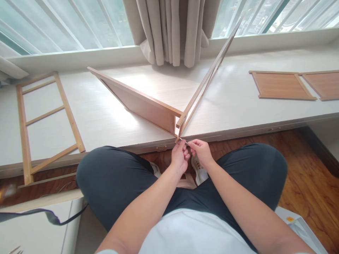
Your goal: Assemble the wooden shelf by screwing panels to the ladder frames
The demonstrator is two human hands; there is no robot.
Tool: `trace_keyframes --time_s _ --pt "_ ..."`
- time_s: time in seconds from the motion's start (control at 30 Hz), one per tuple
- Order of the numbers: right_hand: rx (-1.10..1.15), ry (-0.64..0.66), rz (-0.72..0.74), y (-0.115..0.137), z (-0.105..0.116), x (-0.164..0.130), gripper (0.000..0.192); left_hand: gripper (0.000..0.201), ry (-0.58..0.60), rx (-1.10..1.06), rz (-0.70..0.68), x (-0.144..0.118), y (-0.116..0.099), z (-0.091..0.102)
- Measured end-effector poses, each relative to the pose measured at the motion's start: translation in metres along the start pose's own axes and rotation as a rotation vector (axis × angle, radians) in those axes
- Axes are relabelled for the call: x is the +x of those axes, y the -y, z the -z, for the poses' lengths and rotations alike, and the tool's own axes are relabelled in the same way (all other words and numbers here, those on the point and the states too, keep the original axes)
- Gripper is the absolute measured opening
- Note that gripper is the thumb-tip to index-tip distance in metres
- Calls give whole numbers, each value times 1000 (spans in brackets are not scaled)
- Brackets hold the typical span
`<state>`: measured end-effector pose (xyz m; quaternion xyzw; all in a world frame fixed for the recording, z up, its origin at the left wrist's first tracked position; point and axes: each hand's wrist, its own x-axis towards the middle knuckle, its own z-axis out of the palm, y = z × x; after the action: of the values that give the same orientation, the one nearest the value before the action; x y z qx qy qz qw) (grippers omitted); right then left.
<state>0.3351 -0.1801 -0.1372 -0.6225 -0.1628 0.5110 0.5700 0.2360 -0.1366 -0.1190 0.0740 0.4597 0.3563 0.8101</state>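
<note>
Left hand (180, 155) and right hand (201, 151) pinched together on a small thin metal fastener (184, 142), at the corner where the two tan wooden panels (148, 106) met at the white tabletop's (106, 116) 6 o'clock edge. Risk judged: fastener slipping, panels toppling. Open room at 9 and 3 o'clock.

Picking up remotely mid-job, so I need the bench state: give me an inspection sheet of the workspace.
Surface: pale window ledge, sunlit.
Job's things: two wooden panels stand on edge, meeting in a V at the ledge's front; a thin metal piece at the corner, too small to identify.
Clutter: ladder-like wooden frame lying left; two flat panels right.
Grippers: left hand and right hand pinch together at the joint.
Cables: dark strap lower left.
Surroundings: curtain, windows, wood floor.
</note>
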Motion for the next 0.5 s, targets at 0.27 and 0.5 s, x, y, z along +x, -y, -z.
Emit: trace_keyframes --time_s 0.27,0.5 --pt "249 176 -296 5 0 4 39 45 12 7 -12 1 0 0" --pt "307 182 -382 7 0 5 34 47 14 18 -18 2 0 2"
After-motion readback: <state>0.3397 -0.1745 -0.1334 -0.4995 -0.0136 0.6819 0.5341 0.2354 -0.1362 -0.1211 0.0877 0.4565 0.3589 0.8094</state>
